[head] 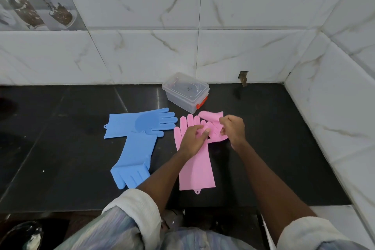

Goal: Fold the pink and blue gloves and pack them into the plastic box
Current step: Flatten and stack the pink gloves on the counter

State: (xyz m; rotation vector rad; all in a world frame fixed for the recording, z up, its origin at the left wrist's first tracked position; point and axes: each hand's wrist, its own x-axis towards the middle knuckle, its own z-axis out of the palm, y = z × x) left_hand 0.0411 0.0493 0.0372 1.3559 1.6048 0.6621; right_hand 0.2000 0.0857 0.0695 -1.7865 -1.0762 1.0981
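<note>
Pink crumpled glove [213, 128] is pinched by both hands, left hand [192, 140] and right hand [233, 128] fingers clamped on it, over black counter [60, 148].

black counter [263, 148] | two blue gloves [134, 156], flat pink glove [195, 172], closed plastic box [185, 92]

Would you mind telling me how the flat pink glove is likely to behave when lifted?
Probably floppy: the other pink glove already bends in both hands. The flat pink glove looks thin, so likely light. Its long cuff would probably droop.
</note>
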